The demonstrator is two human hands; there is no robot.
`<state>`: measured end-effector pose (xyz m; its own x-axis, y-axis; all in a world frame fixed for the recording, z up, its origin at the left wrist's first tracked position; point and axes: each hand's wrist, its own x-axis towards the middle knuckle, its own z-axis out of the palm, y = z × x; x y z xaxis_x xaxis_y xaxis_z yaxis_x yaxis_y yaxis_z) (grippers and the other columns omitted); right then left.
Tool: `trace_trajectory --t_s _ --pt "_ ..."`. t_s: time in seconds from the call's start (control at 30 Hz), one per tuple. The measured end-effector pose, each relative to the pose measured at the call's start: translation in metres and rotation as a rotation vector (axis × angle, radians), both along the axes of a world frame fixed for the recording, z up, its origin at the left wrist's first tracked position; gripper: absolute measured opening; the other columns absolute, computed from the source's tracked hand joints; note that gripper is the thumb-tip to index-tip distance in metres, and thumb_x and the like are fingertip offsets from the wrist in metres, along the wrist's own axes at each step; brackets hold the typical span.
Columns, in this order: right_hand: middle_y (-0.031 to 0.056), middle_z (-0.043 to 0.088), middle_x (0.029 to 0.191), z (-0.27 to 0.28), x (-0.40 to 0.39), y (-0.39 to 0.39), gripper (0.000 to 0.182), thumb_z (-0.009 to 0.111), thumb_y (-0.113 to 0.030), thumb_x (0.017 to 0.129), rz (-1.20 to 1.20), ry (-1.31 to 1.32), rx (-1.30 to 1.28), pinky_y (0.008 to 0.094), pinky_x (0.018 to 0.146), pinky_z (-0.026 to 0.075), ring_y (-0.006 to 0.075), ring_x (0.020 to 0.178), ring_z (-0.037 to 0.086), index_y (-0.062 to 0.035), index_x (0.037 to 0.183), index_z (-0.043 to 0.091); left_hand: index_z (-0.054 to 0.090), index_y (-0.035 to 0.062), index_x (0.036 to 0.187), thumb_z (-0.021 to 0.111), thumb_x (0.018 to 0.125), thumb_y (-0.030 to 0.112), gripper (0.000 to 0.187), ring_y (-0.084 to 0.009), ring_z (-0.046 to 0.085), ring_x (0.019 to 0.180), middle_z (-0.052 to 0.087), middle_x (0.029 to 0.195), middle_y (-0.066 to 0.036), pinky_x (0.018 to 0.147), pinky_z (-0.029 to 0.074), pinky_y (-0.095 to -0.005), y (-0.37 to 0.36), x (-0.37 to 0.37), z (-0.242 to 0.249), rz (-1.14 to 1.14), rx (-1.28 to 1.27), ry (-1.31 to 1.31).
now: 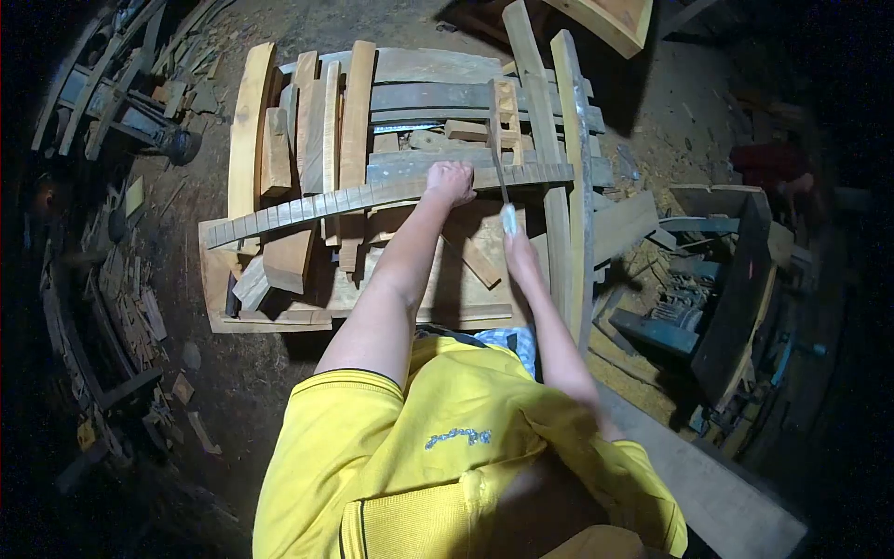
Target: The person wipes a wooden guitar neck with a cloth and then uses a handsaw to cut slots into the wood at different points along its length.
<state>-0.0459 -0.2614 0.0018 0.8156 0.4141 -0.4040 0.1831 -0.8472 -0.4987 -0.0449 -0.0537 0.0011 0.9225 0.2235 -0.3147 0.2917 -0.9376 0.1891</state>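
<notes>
A long, slightly bowed wooden strip (326, 203) with evenly spaced cross marks lies across other boards on the workbench. My left hand (451, 183) is closed over this strip, right of its middle. To the right of it, my right hand (519, 252) is wrapped round the light handle (508, 220) of a saw. The thin saw blade (498, 166) points away from me and crosses the strip between my left hand and the strip's right end. Whether the teeth are in the wood cannot be made out.
Upright boards (358, 112) stand left on the workbench (219, 298); two long planks (575, 140) run along its right side. A wooden box (745, 279) with metal parts stands at the right. Wood scraps (149, 307) litter the ground at the left.
</notes>
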Motion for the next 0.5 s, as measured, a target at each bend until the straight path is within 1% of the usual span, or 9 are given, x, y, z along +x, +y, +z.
trace_trajectory --t_s 0.1,0.2,0.27,0.33,0.4,0.43,0.5 --pt "0.0294 0.054 0.091 0.002 0.034 0.041 0.026 0.037 -0.025 0.088 0.046 -0.079 0.011 0.0523 0.072 0.04 0.0472 0.087 0.05 -0.0038 0.103 0.04 0.054 0.0061 0.101 0.061 0.07 0.045 0.05 -0.0243 0.056 0.098 0.058 0.104 -0.013 0.081 0.044 -0.0348 -0.001 -0.002 0.006 0.0 0.022 0.001" --pt "0.0288 0.056 0.087 0.003 0.04 0.045 0.025 0.038 -0.023 0.086 0.061 -0.065 -0.001 0.0526 0.071 0.04 0.0459 0.086 0.052 -0.006 0.105 0.039 0.054 0.0065 0.101 0.061 0.07 0.045 0.05 -0.0241 0.057 0.097 0.059 0.103 -0.013 0.081 0.045 -0.035 0.0 0.0 0.001 0.009 0.034 0.001" --pt "0.0293 0.055 0.085 -0.004 0.027 0.03 0.026 0.038 -0.024 0.087 0.069 -0.082 0.108 0.0535 0.07 0.04 0.0458 0.084 0.053 -0.006 0.106 0.038 0.054 0.0065 0.101 0.061 0.069 0.045 0.05 -0.0245 0.057 0.096 0.059 0.102 -0.013 0.08 0.045 -0.0351 -0.001 0.002 -0.006 0.013 0.01 -0.028" --pt "0.0296 0.055 0.084 -0.017 0.001 0.003 0.025 0.038 -0.023 0.087 0.002 -0.03 0.112 0.0528 0.068 0.04 0.0458 0.082 0.053 -0.0061 0.106 0.038 0.054 0.0065 0.101 0.062 0.069 0.045 0.05 -0.0249 0.058 0.095 0.06 0.1 -0.013 0.08 0.045 -0.0352 0.001 0.0 -0.008 0.024 -0.012 -0.045" --pt "0.0294 0.055 0.082 -0.001 -0.032 -0.024 0.027 0.037 -0.022 0.088 -0.048 0.02 0.049 0.0509 0.066 0.041 0.0461 0.081 0.053 -0.0025 0.107 0.041 0.053 0.0063 0.1 0.063 0.069 0.044 0.05 -0.0257 0.058 0.094 0.06 0.1 -0.013 0.08 0.045 -0.0359 0.0 -0.001 -0.008 0.009 0.018 -0.06" --pt "0.0294 0.055 0.082 -0.005 -0.046 -0.041 0.027 0.037 -0.022 0.088 -0.045 0.024 0.045 0.0509 0.066 0.041 0.0461 0.081 0.053 -0.0025 0.107 0.041 0.053 0.0063 0.1 0.063 0.069 0.044 0.05 -0.0257 0.058 0.094 0.06 0.1 -0.013 0.08 0.045 -0.0359 0.0 -0.002 -0.006 0.013 0.014 -0.056" --pt "0.027 0.056 0.076 -0.015 -0.063 -0.067 0.026 0.037 -0.022 0.089 0.019 -0.086 0.191 0.0494 0.063 0.042 0.0438 0.075 0.055 -0.0008 0.103 0.043 0.053 0.0064 0.1 0.064 0.068 0.044 0.051 -0.026 0.057 0.095 0.059 0.101 -0.013 0.079 0.045 -0.0364 0.0 0.0 -0.005 0.028 0.007 -0.05"
